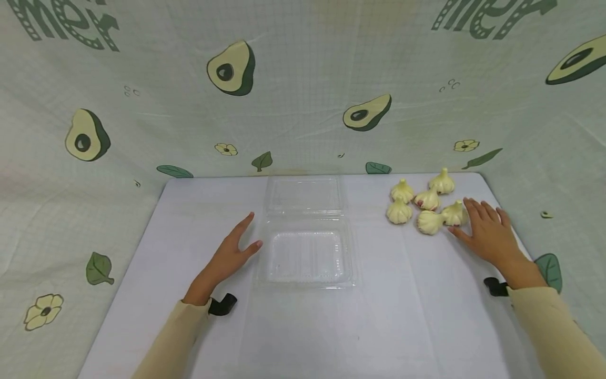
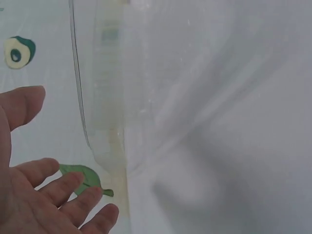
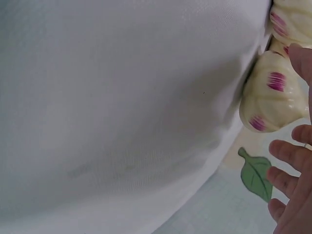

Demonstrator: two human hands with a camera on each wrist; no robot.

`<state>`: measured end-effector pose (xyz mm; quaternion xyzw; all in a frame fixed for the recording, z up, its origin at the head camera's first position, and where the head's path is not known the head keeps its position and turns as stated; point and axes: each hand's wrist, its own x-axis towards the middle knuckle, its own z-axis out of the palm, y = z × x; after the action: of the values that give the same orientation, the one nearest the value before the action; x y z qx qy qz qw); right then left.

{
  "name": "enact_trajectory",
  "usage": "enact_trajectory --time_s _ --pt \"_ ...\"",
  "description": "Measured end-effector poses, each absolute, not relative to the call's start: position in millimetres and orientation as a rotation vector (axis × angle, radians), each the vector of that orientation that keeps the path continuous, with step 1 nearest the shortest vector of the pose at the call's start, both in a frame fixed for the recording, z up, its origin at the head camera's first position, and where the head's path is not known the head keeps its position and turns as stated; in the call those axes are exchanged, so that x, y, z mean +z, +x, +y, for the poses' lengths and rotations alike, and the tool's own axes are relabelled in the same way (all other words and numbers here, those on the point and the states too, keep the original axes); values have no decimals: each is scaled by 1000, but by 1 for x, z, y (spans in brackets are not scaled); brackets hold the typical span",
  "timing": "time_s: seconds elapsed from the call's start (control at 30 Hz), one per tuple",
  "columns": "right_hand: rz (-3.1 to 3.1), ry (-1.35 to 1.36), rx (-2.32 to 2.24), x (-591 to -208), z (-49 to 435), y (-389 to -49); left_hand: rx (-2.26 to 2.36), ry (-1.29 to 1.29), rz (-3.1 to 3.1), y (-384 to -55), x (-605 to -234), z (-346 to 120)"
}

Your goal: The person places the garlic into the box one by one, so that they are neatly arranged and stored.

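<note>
A clear plastic hinged box (image 1: 305, 258) lies with its lid (image 1: 304, 195) folded back towards the wall; no contents show inside it. Just left of the box is my left hand (image 1: 229, 255), thumb and fingers spread, holding nothing. In the left wrist view the box (image 2: 107, 87) appears edge-on beyond the fingers. At the right, my right hand (image 1: 490, 237) reaches beside the nearest garlic bulb (image 1: 453, 213), fingers extended around its right side. The right wrist view shows that garlic bulb (image 3: 273, 95), pale with purple patches, between thumb and fingers; whether they touch it I cannot tell.
Several more garlic bulbs (image 1: 399, 210) sit clustered at the back right of the white table (image 1: 303, 331). A cloth wall (image 1: 303, 95) printed with avocados and leaves rises behind and along both sides. Black wrist mounts (image 1: 222, 304) stick out inward from the sleeves.
</note>
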<state>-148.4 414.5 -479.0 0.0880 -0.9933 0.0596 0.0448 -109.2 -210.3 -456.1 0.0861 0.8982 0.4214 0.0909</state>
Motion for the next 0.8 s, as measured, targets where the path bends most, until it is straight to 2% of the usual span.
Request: enact_trajectory --time_s 0.4,0.8 --pt "-3026 234 188 -479 412 -150 1494 198 2611 -106 -461 -196" --pt "-3012 170 217 -483 411 -154 1627 -2 2547 -104 -459 -188"
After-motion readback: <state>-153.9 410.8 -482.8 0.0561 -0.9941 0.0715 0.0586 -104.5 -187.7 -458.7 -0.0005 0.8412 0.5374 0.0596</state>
